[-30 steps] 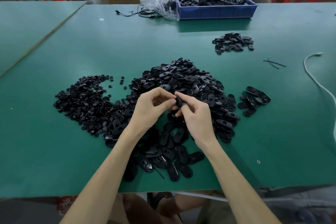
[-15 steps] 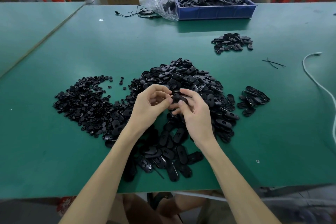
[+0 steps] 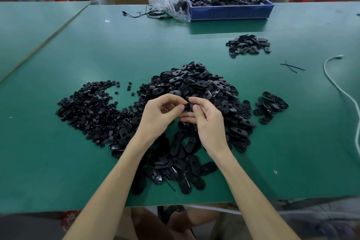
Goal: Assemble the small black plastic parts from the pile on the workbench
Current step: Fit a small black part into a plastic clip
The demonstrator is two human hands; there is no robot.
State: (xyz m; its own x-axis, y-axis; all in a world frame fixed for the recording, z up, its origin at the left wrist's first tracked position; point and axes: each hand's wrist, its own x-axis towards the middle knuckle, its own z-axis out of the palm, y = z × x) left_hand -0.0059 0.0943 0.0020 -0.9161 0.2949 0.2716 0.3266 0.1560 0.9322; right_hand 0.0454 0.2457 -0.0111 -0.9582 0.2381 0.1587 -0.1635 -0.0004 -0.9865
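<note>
**Lightly does it: one black part pinched between two hands**

Both hands meet at the centre of the frame, just above the pile. The left hand (image 3: pixel 159 117) and right hand (image 3: pixel 206 121) each curl thumb and forefinger onto one small black part (image 3: pixel 188 105), their fingertips almost touching across it. Only a dark sliver of the part shows between the fingers, so I cannot tell which way it points or how its long axis runs.

By its look it is moulded plastic: light, stiff, smooth and a little glossy. It would probably slip or spring away under a hard squeeze. I judge the rim the best place to hold, which leaves the face and its opening free for the mating piece.

Below and behind the hands, the pile (image 3: pixel 194 87) of oval shells spreads over the green workbench (image 3: pixel 116 48), the shells lying every way. Those at lower centre lie flat, with long axes roughly up and down the frame. Smaller round pieces (image 3: pixel 91 107) are heaped at the left, touching the pile. A little cluster of shells (image 3: pixel 270 106) sits apart at the right.
</note>
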